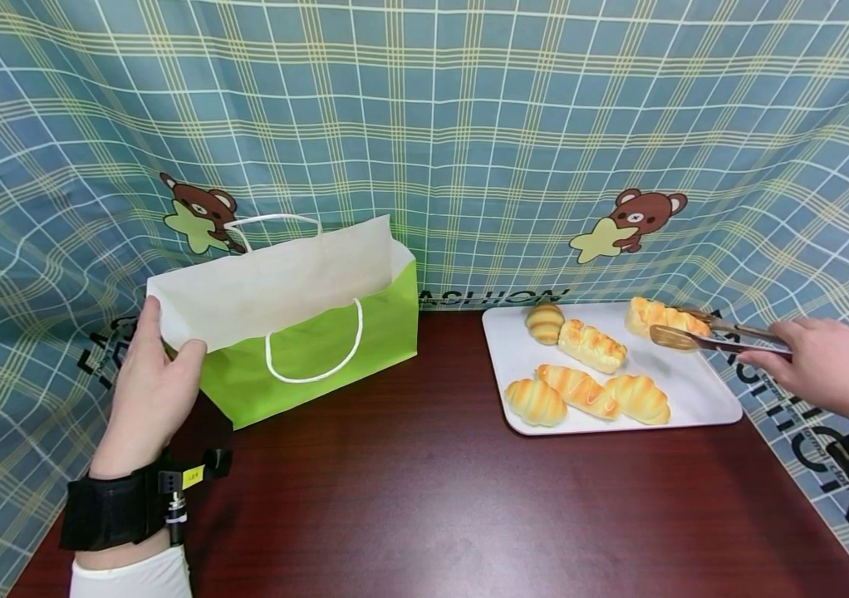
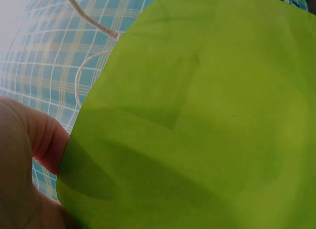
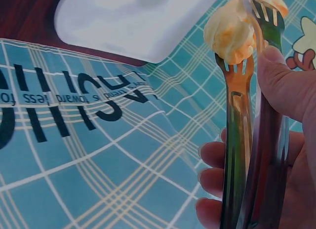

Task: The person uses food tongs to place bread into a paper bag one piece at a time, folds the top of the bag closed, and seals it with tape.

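At the left, my left hand (image 1: 151, 390) holds the left end of a green paper bag (image 1: 320, 349) near its top edge, with the thumb towards the front. The bag has a white inside and white cord handles; its green side (image 2: 197, 110) fills much of the left wrist view. My right hand (image 1: 831, 361) grips metal tongs (image 1: 738, 336) at the far right. The tongs' slotted ends are around a golden-topped bread roll (image 1: 652, 316) at the tray's back right corner. In the right wrist view, that roll (image 3: 229, 34) sits between the tong ends.
A white tray (image 1: 701, 399) bears several more breads, among them a long topped roll (image 1: 592, 345), a striped round bun (image 1: 545, 323) and a twisted roll (image 1: 577, 390). The dark wooden table (image 1: 424, 490) lies in front. Checked cloth (image 1: 469, 149) hangs behind and at both sides.
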`<state>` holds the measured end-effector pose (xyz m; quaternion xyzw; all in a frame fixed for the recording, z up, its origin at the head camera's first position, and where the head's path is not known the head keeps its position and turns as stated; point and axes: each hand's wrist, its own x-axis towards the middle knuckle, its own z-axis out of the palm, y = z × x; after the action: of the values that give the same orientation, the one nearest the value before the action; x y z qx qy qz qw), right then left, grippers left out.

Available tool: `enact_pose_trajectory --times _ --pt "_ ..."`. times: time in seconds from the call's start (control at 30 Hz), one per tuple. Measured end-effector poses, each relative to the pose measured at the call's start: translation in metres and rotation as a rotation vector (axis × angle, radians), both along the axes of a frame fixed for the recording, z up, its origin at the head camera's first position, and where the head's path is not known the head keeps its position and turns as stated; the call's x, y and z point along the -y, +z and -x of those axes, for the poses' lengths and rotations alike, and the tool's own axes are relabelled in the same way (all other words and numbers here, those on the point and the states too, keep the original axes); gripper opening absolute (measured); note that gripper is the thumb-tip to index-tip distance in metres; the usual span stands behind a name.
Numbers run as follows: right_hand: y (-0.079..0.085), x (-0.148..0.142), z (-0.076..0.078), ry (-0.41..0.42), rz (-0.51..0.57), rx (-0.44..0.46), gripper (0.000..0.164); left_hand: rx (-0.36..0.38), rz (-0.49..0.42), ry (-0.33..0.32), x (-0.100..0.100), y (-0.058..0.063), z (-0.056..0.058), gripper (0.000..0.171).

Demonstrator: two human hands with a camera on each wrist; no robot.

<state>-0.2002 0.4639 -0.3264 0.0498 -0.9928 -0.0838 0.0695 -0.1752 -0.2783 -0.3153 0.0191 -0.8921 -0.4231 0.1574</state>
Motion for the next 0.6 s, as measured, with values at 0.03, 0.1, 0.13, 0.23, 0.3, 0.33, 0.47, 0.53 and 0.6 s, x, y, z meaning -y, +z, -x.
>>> enact_pose_trajectory --times 0.03,0.1,0.13,0.23,0.3,0.33,0.47,0.53,0.6 --pt "0.001 0.001 0.0 0.005 0.002 -0.008 0.07 0.001 0.0 -0.001 0.0 0.0 0.0 0.073" --pt "0.004 0.003 0.001 0.012 0.005 -0.017 0.07 0.004 0.001 -0.001 0.0 0.0 0.0 0.073" --pt "0.005 0.004 0.001 0.016 0.005 -0.022 0.07 0.006 0.002 0.0 0.0 0.001 -0.001 0.073" --pt "0.01 0.008 0.002 0.024 0.002 -0.032 0.066 0.01 0.001 -0.003 0.0 0.001 -0.001 0.073" --pt "0.012 0.01 0.003 0.023 0.001 -0.034 0.066 0.012 0.003 -0.004 0.0 0.002 -0.001 0.073" --pt "0.013 0.012 0.004 0.024 0.0 -0.032 0.067 0.013 0.004 -0.004 0.0 0.002 -0.001 0.073" --pt "0.017 0.016 0.005 0.02 -0.007 -0.024 0.071 0.014 0.006 -0.005 0.0 0.003 -0.001 0.072" --pt "0.019 0.018 0.006 0.025 -0.011 -0.026 0.072 0.017 0.005 -0.004 -0.001 0.003 -0.002 0.072" --pt "0.02 0.02 0.007 0.03 -0.016 -0.03 0.072 0.016 0.002 -0.005 -0.001 0.003 -0.001 0.072"
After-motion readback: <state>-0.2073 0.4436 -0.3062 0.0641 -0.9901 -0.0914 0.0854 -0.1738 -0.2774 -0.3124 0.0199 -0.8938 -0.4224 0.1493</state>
